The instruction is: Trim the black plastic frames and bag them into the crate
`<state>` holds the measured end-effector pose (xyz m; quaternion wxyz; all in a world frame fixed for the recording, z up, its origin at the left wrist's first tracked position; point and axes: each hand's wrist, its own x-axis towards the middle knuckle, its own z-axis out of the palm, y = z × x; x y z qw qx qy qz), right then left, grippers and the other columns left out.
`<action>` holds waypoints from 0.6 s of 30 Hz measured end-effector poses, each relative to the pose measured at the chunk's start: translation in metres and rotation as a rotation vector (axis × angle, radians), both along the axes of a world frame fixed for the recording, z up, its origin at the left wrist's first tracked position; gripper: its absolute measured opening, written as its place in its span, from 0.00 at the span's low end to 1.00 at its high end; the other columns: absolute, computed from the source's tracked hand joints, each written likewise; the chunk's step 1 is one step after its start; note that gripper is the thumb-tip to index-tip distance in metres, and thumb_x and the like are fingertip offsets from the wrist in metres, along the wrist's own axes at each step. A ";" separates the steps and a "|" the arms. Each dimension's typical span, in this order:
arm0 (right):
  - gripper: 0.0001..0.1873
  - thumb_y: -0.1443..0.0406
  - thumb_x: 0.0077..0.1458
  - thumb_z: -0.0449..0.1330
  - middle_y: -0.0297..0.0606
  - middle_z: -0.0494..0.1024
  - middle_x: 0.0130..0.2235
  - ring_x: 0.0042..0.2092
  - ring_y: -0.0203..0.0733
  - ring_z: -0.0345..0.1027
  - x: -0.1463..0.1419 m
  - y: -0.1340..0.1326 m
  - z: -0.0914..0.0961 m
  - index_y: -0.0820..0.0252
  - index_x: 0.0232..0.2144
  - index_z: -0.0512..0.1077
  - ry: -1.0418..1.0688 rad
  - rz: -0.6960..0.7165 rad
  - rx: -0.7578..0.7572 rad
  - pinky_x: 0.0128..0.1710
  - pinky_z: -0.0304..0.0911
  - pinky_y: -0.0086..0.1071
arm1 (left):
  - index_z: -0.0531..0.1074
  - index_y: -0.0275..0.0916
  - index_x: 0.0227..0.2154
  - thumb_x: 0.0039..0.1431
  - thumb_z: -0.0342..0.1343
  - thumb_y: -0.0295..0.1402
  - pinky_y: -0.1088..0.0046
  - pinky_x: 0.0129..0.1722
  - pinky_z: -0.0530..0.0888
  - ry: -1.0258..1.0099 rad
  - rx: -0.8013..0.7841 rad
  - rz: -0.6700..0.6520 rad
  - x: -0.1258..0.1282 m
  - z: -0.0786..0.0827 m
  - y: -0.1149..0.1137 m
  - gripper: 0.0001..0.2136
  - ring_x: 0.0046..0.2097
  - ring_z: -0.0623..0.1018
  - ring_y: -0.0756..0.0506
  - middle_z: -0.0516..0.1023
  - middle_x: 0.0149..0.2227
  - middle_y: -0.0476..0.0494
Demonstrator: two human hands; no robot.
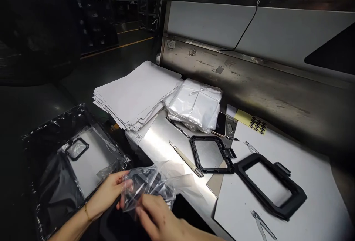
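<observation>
A clear plastic bag with a dark frame-like part inside is between my hands, at the front edge of the metal bench. My left hand grips the bag's left end, thumb on top. Fingers closed, my right hand pinches the near side of the bag; its fingertips are partly hidden. To the right, a thin black frame lies on the bench beside a scalpel. A thicker black frame rests on white paper, with nippers below it.
A stack of white paper and a bundle of clear bags sit at the back, near a phone. A yellow label sheet lies further right. On the left, a black-lined bin holds a bagged frame.
</observation>
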<state>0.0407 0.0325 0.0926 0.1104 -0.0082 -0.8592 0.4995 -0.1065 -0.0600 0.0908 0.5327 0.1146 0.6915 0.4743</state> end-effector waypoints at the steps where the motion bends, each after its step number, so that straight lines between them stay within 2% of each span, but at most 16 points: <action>1: 0.07 0.68 0.52 0.43 0.32 0.62 0.23 0.25 0.31 0.55 -0.010 -0.002 0.002 0.59 0.23 0.55 -0.020 0.044 -0.037 0.25 0.53 0.23 | 0.70 0.32 0.27 0.44 0.55 0.41 0.77 0.19 0.66 -0.011 -0.006 0.018 0.000 -0.002 -0.002 0.14 0.20 0.70 0.52 0.73 0.20 0.47; 4: 0.07 0.68 0.50 0.45 0.29 0.59 0.21 0.23 0.30 0.53 -0.022 -0.007 0.002 0.58 0.21 0.53 -0.066 0.156 -0.126 0.23 0.52 0.23 | 0.68 0.33 0.24 0.48 0.49 0.45 0.75 0.20 0.68 -0.082 -0.070 0.106 0.003 -0.008 -0.021 0.16 0.25 0.73 0.47 0.74 0.23 0.42; 7: 0.08 0.68 0.52 0.44 0.30 0.60 0.22 0.25 0.30 0.55 -0.015 -0.004 -0.002 0.59 0.22 0.54 -0.125 0.116 -0.084 0.25 0.53 0.23 | 0.65 0.35 0.26 0.46 0.50 0.46 0.74 0.16 0.66 -0.164 -0.200 0.235 0.010 -0.011 -0.054 0.16 0.24 0.75 0.44 0.76 0.25 0.41; 10: 0.06 0.68 0.52 0.45 0.36 0.66 0.29 0.30 0.34 0.60 -0.010 0.005 -0.003 0.60 0.25 0.58 -0.155 0.107 0.071 0.30 0.57 0.25 | 0.64 0.35 0.26 0.45 0.49 0.49 0.79 0.13 0.60 -0.210 -0.328 0.322 0.022 -0.014 -0.085 0.18 0.20 0.73 0.48 0.77 0.25 0.38; 13: 0.04 0.68 0.51 0.47 0.39 0.69 0.33 0.32 0.37 0.65 -0.019 0.011 -0.008 0.60 0.28 0.62 -0.244 0.194 0.222 0.29 0.59 0.26 | 0.63 0.36 0.23 0.44 0.47 0.52 0.81 0.11 0.54 -0.176 -0.425 0.347 0.031 -0.018 -0.102 0.21 0.14 0.66 0.53 0.76 0.18 0.37; 16: 0.05 0.67 0.47 0.53 0.40 0.70 0.34 0.26 0.40 0.67 -0.026 0.008 -0.026 0.58 0.30 0.65 -0.303 0.202 0.450 0.22 0.59 0.27 | 0.62 0.39 0.17 0.39 0.51 0.53 0.79 0.12 0.56 -0.175 -0.457 0.466 0.030 -0.022 -0.109 0.20 0.11 0.60 0.55 0.69 0.10 0.49; 18: 0.08 0.68 0.43 0.56 0.39 0.71 0.34 0.24 0.42 0.68 -0.027 0.006 -0.039 0.55 0.31 0.66 -0.300 0.129 0.599 0.18 0.57 0.28 | 0.61 0.40 0.14 0.35 0.55 0.51 0.78 0.14 0.57 -0.185 -0.407 0.485 0.024 -0.021 -0.110 0.19 0.12 0.59 0.55 0.62 0.09 0.56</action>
